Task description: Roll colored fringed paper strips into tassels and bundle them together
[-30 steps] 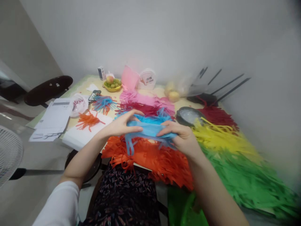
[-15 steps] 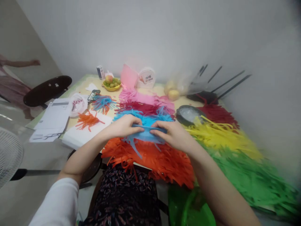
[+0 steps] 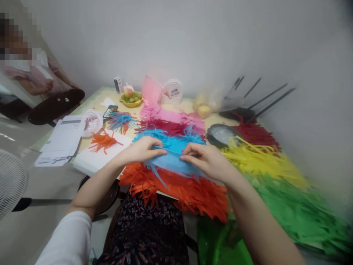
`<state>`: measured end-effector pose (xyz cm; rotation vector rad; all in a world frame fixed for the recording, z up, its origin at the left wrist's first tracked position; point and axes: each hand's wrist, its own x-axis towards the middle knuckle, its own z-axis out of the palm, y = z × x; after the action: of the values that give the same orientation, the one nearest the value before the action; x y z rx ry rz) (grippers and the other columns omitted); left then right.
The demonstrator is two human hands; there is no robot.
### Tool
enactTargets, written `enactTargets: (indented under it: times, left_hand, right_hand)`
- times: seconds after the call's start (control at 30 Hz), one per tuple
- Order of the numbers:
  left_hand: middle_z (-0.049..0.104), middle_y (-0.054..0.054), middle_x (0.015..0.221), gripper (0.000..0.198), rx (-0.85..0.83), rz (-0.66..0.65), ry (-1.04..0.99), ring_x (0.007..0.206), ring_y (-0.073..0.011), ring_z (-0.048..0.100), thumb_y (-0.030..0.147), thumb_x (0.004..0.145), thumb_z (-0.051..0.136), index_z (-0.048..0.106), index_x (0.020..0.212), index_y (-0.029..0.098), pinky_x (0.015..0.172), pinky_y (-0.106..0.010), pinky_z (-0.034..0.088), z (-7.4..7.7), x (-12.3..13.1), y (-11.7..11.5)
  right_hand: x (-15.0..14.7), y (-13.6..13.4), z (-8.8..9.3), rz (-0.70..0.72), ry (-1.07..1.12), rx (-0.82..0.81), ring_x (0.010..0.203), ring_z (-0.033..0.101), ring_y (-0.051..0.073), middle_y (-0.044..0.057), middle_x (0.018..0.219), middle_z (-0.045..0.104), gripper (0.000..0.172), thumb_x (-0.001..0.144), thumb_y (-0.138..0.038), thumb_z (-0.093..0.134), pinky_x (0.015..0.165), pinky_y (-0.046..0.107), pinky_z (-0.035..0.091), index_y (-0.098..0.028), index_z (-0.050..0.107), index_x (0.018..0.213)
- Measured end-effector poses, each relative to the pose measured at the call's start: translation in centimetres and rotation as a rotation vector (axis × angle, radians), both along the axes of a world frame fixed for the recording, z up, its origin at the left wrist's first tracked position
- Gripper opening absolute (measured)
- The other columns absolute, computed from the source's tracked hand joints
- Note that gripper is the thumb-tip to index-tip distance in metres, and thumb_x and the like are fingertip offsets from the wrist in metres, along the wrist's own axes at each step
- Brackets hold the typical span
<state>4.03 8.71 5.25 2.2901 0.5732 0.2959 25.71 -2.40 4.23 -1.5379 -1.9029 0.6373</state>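
Between both hands I hold a folded piece of blue fringed paper above the table's near edge. My left hand pinches its left end, fingers closed. My right hand pinches its top edge further right, fingers also closed. Blue fringe strips hang down from the piece over a pile of orange fringed paper. More blue fringed paper lies just behind my hands.
Piles of pink, dark red, yellow and green fringed paper cover the table. A dark bowl, a fruit bowl, a phone and white papers are there too. Another person sits at far left by a dark chair; a fan stands low left.
My hands lowered the blue piece toward the table and drew together, then spread slightly along its top edge. A person at far left has come further into view.
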Motion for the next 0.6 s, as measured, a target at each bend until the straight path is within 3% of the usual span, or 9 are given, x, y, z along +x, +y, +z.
enactTargets:
  times: [0.17,0.27,0.33,0.4,0.53,0.6]
  left_hand:
    - [0.068,-0.003,0.084,0.023,-0.053,-0.050,-0.038,0.078,-0.0154,0.058,0.037,0.085,0.061,0.067,0.085,0.015,0.072,-0.025,0.042,-0.4,0.1,-0.1]
    - [0.064,-0.002,0.073,0.029,-0.074,0.020,-0.040,0.071,-0.0146,0.056,0.039,0.087,0.056,0.065,0.075,0.014,0.067,-0.025,0.040,-0.7,0.2,0.0]
    - [0.060,0.000,0.069,0.032,-0.079,0.103,-0.066,0.069,-0.0135,0.053,0.040,0.087,0.054,0.061,0.070,0.014,0.065,-0.024,0.038,-1.0,0.3,0.2]
    - [0.053,0.001,0.065,0.035,-0.098,0.161,-0.094,0.065,-0.0118,0.048,0.041,0.087,0.053,0.056,0.065,0.014,0.062,-0.024,0.035,-1.3,0.3,0.3]
    - [0.044,0.003,0.061,0.038,-0.144,0.194,-0.114,0.060,-0.0101,0.040,0.045,0.086,0.051,0.050,0.062,0.015,0.056,-0.023,0.030,-2.0,0.3,0.2]
    - [0.042,0.003,0.062,0.039,-0.154,0.190,-0.117,0.061,-0.0102,0.039,0.047,0.086,0.051,0.049,0.062,0.015,0.056,-0.023,0.029,-2.4,0.3,0.2]
  right_hand:
    - [-0.1,-0.1,-0.2,0.034,-0.055,-0.029,0.058,0.061,0.016,0.002,0.066,0.068,0.026,0.093,-0.037,0.055,0.056,0.026,0.044,-0.019,0.065,0.078]
    - [-0.4,-0.7,-0.3,-0.008,-0.125,0.150,0.092,0.069,0.024,0.011,0.106,0.073,0.030,0.094,-0.042,0.055,0.078,0.036,0.053,-0.019,0.066,0.109]
    - [-0.9,-1.2,-0.8,0.024,-0.201,0.325,0.123,0.056,0.031,0.016,0.136,0.059,0.052,0.089,-0.046,0.063,0.099,0.048,0.048,-0.019,0.054,0.132]
    - [-1.5,-1.5,-1.4,0.093,-0.294,0.445,0.135,0.045,0.034,0.018,0.146,0.049,0.061,0.085,-0.044,0.068,0.106,0.054,0.042,-0.018,0.049,0.137]
    - [-2.2,-1.4,-2.8,0.071,-0.347,0.648,0.122,0.056,0.030,0.013,0.128,0.066,0.022,0.091,-0.022,0.061,0.101,0.051,0.048,-0.021,0.063,0.114]
    - [-2.3,-1.2,-3.1,0.071,-0.352,0.709,0.115,0.061,0.028,0.010,0.119,0.071,0.014,0.092,-0.018,0.060,0.097,0.048,0.049,-0.022,0.066,0.104]
